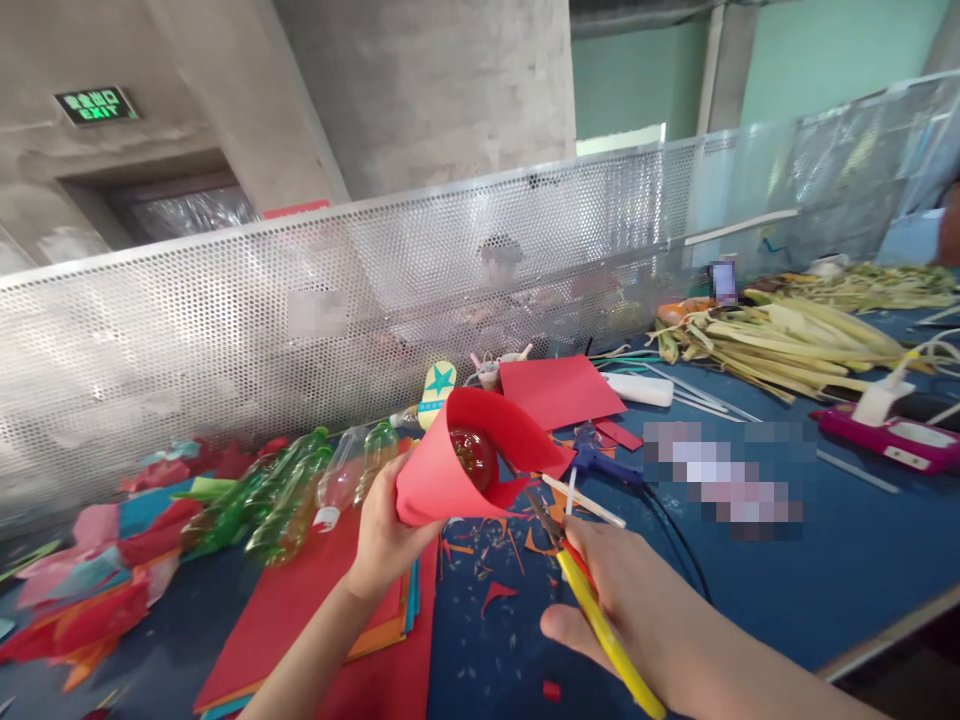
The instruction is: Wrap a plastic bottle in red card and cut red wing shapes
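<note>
My left hand (386, 530) is wrapped round a curled sheet of red paper (439, 470), which opens toward the right with a cut or torn edge. Inside the curl shows a round, clear, shiny thing (471, 458), perhaps part of a plastic bottle. In my right hand (630, 590) is a pair of pliers (592, 600) with yellow and red handles. Their dark jaws are just below the loose right edge of the red paper; whether they touch it I cannot tell. Below lie orange and red paper scraps (499, 595) on the blue table (517, 660).
Green bottles (289, 500) and coloured paper pieces (112, 560) lie left. A stack of coloured paper (322, 610) is under my left arm. Behind are a blue glue gun (604, 460), a red sheet (559, 390), dried husks (802, 340), a pink power strip (889, 440) and a perforated metal screen (187, 330).
</note>
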